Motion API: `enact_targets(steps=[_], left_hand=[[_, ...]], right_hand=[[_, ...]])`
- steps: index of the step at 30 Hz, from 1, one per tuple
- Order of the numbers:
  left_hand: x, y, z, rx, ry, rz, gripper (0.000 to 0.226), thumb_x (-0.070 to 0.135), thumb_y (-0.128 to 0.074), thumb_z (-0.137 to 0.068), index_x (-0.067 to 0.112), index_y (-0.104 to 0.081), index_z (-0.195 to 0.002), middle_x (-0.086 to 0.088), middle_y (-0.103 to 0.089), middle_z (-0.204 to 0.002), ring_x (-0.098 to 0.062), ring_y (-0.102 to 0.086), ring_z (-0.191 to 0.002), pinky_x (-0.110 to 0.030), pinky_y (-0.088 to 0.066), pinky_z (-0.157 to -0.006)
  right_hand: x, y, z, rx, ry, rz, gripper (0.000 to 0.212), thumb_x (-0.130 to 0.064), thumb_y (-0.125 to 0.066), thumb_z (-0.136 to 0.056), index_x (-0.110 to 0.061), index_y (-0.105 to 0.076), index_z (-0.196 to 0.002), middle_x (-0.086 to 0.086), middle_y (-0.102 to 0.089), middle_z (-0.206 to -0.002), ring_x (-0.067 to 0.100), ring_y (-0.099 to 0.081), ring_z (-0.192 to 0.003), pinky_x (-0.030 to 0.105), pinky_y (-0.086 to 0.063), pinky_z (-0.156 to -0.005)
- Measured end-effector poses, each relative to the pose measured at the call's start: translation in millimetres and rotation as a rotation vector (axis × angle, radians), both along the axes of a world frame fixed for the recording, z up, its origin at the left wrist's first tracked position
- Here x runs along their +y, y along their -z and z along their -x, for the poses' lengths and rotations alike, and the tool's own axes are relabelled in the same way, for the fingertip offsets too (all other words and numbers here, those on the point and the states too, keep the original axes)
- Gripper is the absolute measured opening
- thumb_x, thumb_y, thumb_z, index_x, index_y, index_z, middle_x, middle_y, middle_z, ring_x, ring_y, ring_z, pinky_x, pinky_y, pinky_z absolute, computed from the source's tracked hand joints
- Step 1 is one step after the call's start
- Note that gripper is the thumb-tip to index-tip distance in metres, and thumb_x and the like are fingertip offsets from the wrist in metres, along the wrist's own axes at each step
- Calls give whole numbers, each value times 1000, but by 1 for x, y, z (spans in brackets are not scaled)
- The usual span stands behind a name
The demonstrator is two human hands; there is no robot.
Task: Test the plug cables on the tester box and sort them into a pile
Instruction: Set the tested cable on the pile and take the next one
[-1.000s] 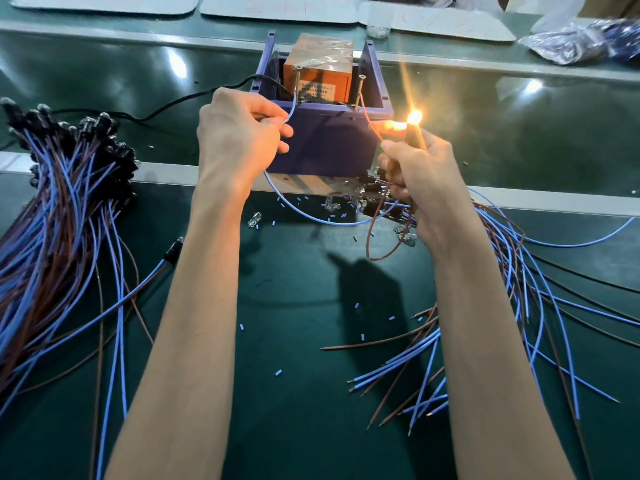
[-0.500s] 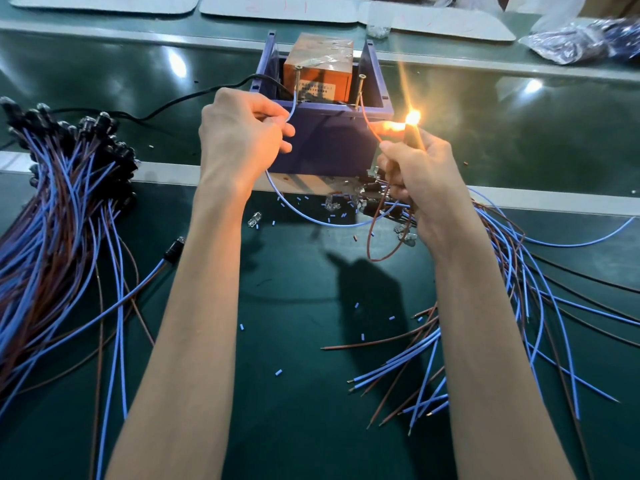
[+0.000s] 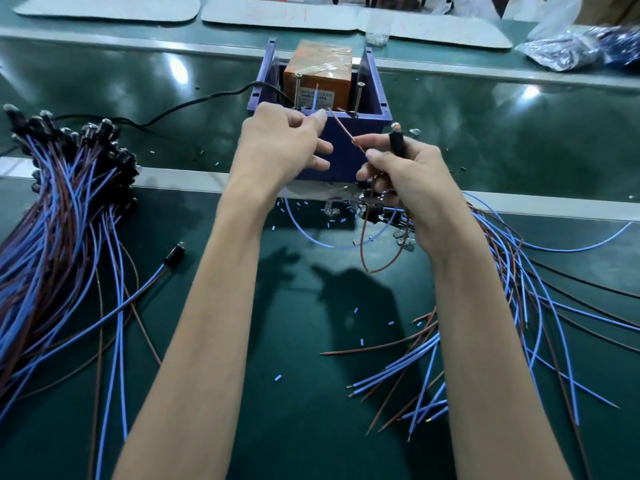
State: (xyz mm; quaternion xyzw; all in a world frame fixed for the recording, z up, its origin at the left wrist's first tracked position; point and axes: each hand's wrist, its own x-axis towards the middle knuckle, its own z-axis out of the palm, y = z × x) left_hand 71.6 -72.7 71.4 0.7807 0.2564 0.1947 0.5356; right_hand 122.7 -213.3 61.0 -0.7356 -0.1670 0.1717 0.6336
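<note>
Both hands are up in front of the purple tester box, which sits on the green table with an orange transformer inside it and two upright screws near its front wall. The left hand has its grip pinched on the blue wire, thumb against forefinger, and the stripped end pokes up past the box rim. The right hand is wrapped round the black plug, which stands upright with a small bulb at its top, and the same grip pinches the brown wire, slanting up toward the box. Both wire ends sit between the two screws and apart from them. The slack of both wires hangs in loops below the hands, in front of the box.

At the left of the table lies the pile of cables, plugs bunched at the far end, wires fanned toward me. A single cable lies just beside it. To the right sprawl loose cables (quite a tangle), partly under the right forearm. A black power cord runs from the box off to the left, and short blue bits are scattered over the table.
</note>
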Motion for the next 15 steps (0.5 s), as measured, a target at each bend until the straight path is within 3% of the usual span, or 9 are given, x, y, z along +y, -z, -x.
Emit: enact_targets(steps=[5,8,13,15], left_hand=[[-8,4,-5,-33,45,-42,25,21,-60,-92,19,-67,-68,5,-72,-68,-5,-63,-49,-23,-55,-71],[-8,3,-4,-26,66,-61,24,16,-63,-89,22,-67,-67,6,-72,-67,-4,-62,-49,-22,-54,-69],[-4,1,-1,3,59,-26,17,16,-62,-88,21,-67,-73,6,-70,-64,-6,-63,-53,-24,-56,-71],[-2,1,-1,41,50,-58,7,19,-65,-86,19,-63,-92,5,-73,-78,-12,-69,-72,-31,-55,-85]], right_hand=[[1,-3,5,16,-87,-17,15,-7,-47,-99,-10,-62,-96,-5,-65,-55,-3,-52,-40,9,-38,-42],[-1,-3,4,-5,-100,41,16,-17,-48,-101,-12,-61,-94,-2,-67,-63,-1,-55,-44,8,-38,-43],[-10,-3,-9,-142,1,216,22,-35,-50,-99,-23,-62,-84,-5,-69,-69,3,-58,-60,18,-49,-70],[-15,-5,-11,-170,56,260,25,-41,-48,-98,-22,-60,-86,-6,-67,-59,3,-58,-55,22,-49,-70]])
